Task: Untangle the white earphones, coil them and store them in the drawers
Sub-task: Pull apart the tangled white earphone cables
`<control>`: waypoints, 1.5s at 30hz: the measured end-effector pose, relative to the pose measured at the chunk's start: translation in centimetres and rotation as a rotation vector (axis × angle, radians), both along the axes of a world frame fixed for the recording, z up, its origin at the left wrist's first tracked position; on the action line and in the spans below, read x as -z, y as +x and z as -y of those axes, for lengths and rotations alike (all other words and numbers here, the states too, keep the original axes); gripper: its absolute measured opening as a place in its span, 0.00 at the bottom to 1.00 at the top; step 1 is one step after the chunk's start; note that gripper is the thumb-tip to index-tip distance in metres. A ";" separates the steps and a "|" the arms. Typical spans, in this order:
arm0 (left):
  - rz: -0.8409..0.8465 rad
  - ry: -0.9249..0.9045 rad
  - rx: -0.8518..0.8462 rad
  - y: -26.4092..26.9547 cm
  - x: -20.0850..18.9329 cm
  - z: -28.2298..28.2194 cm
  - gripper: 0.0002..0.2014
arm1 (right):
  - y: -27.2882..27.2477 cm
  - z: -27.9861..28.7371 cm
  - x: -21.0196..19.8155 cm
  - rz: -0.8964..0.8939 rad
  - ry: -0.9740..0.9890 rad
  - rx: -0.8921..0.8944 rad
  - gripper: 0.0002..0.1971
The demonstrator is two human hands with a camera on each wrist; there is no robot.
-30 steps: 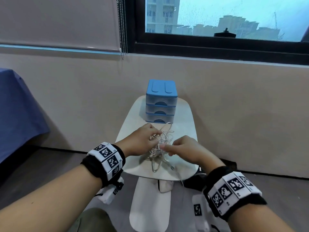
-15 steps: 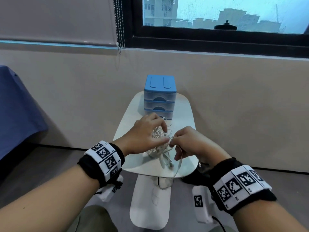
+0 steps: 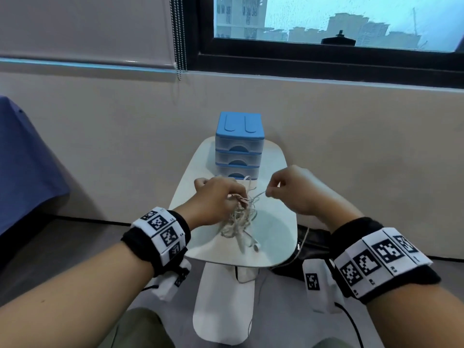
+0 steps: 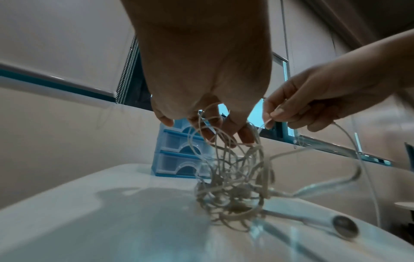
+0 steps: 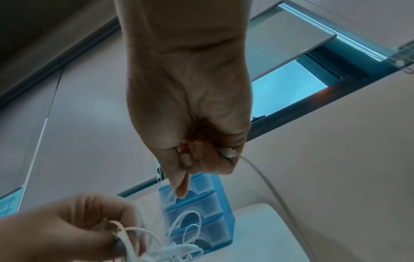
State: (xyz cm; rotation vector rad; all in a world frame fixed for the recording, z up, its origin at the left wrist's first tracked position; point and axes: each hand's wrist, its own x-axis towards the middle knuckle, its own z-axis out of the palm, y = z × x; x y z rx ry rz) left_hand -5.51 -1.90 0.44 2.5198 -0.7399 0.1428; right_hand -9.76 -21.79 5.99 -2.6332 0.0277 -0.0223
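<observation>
A tangled bundle of white earphones (image 3: 238, 219) (image 4: 233, 179) hangs over the small white table (image 3: 273, 232), its lower end and one earbud (image 3: 256, 246) (image 4: 345, 228) resting on the top. My left hand (image 3: 218, 197) (image 4: 215, 127) grips the top of the tangle from above. My right hand (image 3: 288, 189) (image 5: 192, 159) pinches one strand (image 5: 257, 170) and holds it out to the right; that cord runs down past the table's right edge. The blue three-drawer unit (image 3: 238, 146) (image 5: 197, 216) stands just behind, all drawers closed.
A wall and a dark-framed window lie behind the table. A blue cloth (image 3: 22, 156) covers furniture at the far left. A black object (image 3: 311, 247) sits on the floor by the table's right side. The table's white base (image 3: 223, 305) stands between my knees.
Both hands have lifted the tangle off the table. My right hand has drawn away to the right, pulling a strand out of the bundle.
</observation>
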 end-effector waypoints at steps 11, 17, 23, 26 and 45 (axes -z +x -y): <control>-0.168 -0.228 0.161 2.1 -1.8 -2.0 0.25 | 1.8 -1.6 1.7 0.098 0.061 -0.207 0.04; -0.152 -0.219 0.131 2.0 -1.5 -1.5 0.24 | 1.6 -3.0 3.2 0.016 0.098 -0.276 0.07; -0.210 -0.260 0.078 2.4 -1.7 -1.9 0.18 | 2.0 -2.7 3.4 -0.057 0.245 -0.248 0.04; -0.196 -0.267 0.082 2.5 -1.6 -2.2 0.18 | 1.9 -3.1 3.7 -0.051 0.263 -0.307 0.03; 0.011 0.031 0.041 1.1 -0.3 -2.4 0.11 | 1.7 -3.2 2.8 0.133 0.401 -0.011 0.12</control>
